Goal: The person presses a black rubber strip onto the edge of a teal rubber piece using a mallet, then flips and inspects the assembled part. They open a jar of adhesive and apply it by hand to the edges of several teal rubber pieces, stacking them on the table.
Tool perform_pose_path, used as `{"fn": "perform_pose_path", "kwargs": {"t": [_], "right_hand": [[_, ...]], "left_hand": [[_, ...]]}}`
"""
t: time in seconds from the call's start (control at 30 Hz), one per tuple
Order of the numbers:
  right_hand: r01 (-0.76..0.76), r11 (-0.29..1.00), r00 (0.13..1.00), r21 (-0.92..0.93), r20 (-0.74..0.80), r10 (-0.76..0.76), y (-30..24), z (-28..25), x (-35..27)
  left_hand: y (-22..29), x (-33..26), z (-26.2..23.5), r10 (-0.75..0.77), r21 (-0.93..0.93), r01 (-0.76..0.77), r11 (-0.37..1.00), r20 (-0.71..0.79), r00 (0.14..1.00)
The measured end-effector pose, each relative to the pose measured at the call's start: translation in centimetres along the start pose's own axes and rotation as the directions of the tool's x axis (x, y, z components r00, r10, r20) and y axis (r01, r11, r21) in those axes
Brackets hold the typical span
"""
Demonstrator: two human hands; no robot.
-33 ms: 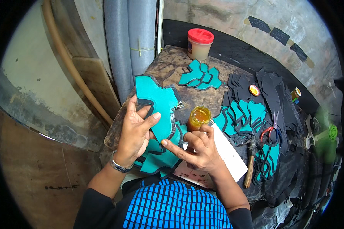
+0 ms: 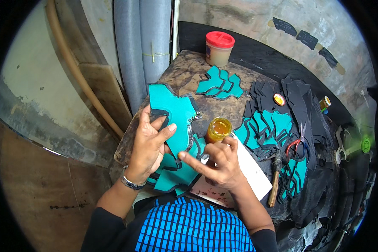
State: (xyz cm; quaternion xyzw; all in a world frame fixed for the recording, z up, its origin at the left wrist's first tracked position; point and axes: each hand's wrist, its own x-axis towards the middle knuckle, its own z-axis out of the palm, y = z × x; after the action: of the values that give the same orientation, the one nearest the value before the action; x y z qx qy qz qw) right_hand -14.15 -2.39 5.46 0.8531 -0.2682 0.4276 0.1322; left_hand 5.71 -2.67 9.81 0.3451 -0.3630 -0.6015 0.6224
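Left hand (image 2: pixel 149 145) has its grip closed on a teal cut piece (image 2: pixel 172 115), thumb on the face and fingers spread over the black-edged lower end. That piece stands tilted above the table (image 2: pixel 185 75), just left of the glue jar (image 2: pixel 218 129). Right hand (image 2: pixel 220 164) holds nothing visible: the forefinger is stretched out leftward, its tip touching the lower edge of the teal piece, and the other fingers are curled loosely just below the jar. Whether they grasp anything underneath cannot be told.

Below the jar and to its left, more teal pieces (image 2: pixel 172 176) lie stacked under both hands. A white sheet (image 2: pixel 252 172) lies below the jar to its right, partly under the right hand. Right of the jar, a fanned row of teal and black pieces (image 2: pixel 264 126) overlaps a heap of black pieces (image 2: pixel 302 105). A hammer (image 2: pixel 275 176) with a wooden handle lies lower right of the jar, with red-handled scissors (image 2: pixel 294 145) just beyond it. Above the jar, a small group of teal pieces (image 2: pixel 220 84) lies flat. Farther above stands a tub with a red lid (image 2: pixel 219 48). Grey pipes (image 2: pixel 143 50) rise above the jar to its left.
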Motion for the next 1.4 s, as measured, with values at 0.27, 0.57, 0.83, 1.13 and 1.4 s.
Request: {"fn": "perform_pose_path", "kwargs": {"t": [0.27,0.57,0.83,1.13,1.4], "right_hand": [[-0.183,0.98,0.983,0.078,-0.014,0.184,1.3,0.1,-0.6],[-0.544,0.839,0.834,0.018,-0.093,0.543,5.5,-1.7,-1.8],[-0.544,0.836,0.823,0.078,0.245,0.512,6.0,-1.5,0.0],[-0.519,0.849,0.854,0.096,0.093,0.512,5.3,-2.8,0.9],[-0.43,0.879,0.866,-0.208,0.182,0.466,3.2,-3.4,-0.4]], "left_hand": [[-3.4,11.5,-3.6,0.04,0.203,-0.037,0.979,-0.013,0.999],[-10.2,29.1,-4.4,-0.072,0.731,0.01,0.682,0.053,0.996],[-4.6,14.4,-3.5,-0.086,0.938,-0.255,0.234,0.281,0.956],[-4.9,-2.2,-2.7,-0.061,0.922,-0.388,-0.006,0.387,0.92],[-5.7,-2.9,-2.7,0.126,0.932,-0.359,0.043,0.351,0.928]]}}
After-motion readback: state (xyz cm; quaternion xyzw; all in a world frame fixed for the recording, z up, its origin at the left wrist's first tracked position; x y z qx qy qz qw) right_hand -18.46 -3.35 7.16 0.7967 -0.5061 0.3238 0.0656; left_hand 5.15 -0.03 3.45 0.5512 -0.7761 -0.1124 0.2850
